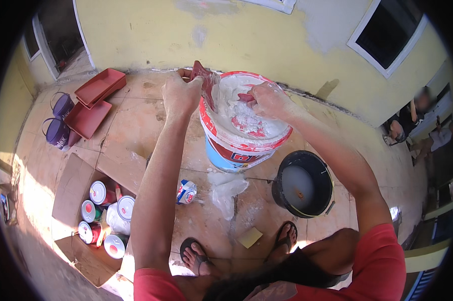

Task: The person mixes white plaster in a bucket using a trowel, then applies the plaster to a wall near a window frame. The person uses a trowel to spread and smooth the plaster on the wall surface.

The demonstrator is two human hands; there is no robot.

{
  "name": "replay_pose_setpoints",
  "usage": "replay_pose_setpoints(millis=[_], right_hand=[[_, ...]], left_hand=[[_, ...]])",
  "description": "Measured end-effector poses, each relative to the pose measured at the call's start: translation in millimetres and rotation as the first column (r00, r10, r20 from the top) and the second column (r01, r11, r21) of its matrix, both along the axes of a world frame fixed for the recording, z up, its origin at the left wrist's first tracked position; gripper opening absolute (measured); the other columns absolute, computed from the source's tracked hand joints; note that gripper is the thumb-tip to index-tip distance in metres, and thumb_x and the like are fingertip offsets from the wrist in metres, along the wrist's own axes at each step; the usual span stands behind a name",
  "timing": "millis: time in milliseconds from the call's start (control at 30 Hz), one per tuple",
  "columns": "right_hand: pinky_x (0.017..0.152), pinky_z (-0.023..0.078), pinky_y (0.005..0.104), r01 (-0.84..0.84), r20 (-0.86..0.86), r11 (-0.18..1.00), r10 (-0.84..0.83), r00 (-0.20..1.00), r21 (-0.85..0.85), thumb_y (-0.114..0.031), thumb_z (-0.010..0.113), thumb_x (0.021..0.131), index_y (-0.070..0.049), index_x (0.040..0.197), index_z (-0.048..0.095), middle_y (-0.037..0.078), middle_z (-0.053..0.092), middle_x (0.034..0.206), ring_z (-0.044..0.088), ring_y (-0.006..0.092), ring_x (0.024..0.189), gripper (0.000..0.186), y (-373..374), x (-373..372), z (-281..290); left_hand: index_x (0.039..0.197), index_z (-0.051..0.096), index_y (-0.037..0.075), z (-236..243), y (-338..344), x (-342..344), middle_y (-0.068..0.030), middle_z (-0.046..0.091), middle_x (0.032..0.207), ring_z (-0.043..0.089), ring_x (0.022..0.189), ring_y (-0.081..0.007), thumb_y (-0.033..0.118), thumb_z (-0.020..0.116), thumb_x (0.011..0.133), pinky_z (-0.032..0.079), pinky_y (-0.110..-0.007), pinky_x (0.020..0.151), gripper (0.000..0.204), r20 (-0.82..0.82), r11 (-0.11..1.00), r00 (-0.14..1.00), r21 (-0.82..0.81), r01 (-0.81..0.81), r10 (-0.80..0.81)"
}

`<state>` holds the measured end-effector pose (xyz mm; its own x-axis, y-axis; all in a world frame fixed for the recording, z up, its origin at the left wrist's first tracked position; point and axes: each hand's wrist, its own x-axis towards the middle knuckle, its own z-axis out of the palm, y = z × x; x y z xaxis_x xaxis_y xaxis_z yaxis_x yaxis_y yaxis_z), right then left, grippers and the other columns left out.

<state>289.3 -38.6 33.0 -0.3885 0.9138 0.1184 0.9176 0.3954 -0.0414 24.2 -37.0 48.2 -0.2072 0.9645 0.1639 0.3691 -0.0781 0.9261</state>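
In front of me stands a large blue-and-white bucket (219,150) whose red rim is smeared with white paste. Thick white paste (254,113) lies in its top, lumpy and streaked. My left hand (182,94) grips a flat red spreader (206,88), tilted upright at the bucket's left rim and coated in paste. Over the paste, my right hand (270,102) is closed round a smaller red spreader (245,97); its blade is partly hidden by the fingers and paste. White powder or dried paste covers both hands.
A black bucket (278,193) of cloudy water stands right of my feet. Paint cans (98,192) fill a cardboard box (68,185) at left. Beyond are red trays (88,119) and purple pails (57,133). A plastic bag (225,195) lies on the tiles. People (412,118) sit far right.
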Motion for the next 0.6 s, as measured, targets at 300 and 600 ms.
replay_pose_setpoints(millis=[300, 600], right_hand=[[0.062, 0.051, 0.0317, 0.478, -0.574, 0.772, -0.634, 0.519, -0.419, -0.023, 0.071, 0.090, -0.005, 0.091, 0.074, 0.004, 0.069, 0.077, 0.064, 0.0141, 0.070, 0.018, 10, 82, 19], [0.050, 0.047, 0.0299, 0.594, -0.607, 0.660, -0.722, 0.332, -0.459, -0.019, 0.073, 0.088, -0.004, 0.093, 0.073, 0.004, 0.068, 0.077, 0.062, 0.0125, 0.061, 0.015, -32, 113, 1]], left_hand=[[0.102, 0.077, 0.002, 0, 3, 0, -0.0156, 0.079, 0.097, 0.075, 0.094, -0.0292, 0.026, 0.070, 0.081, 0.056, -0.041, 0.091, 0.032, -0.039, 1.000, 0.999, 0.015, 0.017, -0.017], [0.104, 0.077, 0.002, -1, 10, 2, -0.0154, 0.080, 0.098, 0.076, 0.096, -0.0280, 0.027, 0.070, 0.082, 0.056, -0.040, 0.092, 0.034, 0.026, 0.999, 0.999, -0.027, 0.043, -0.042]])
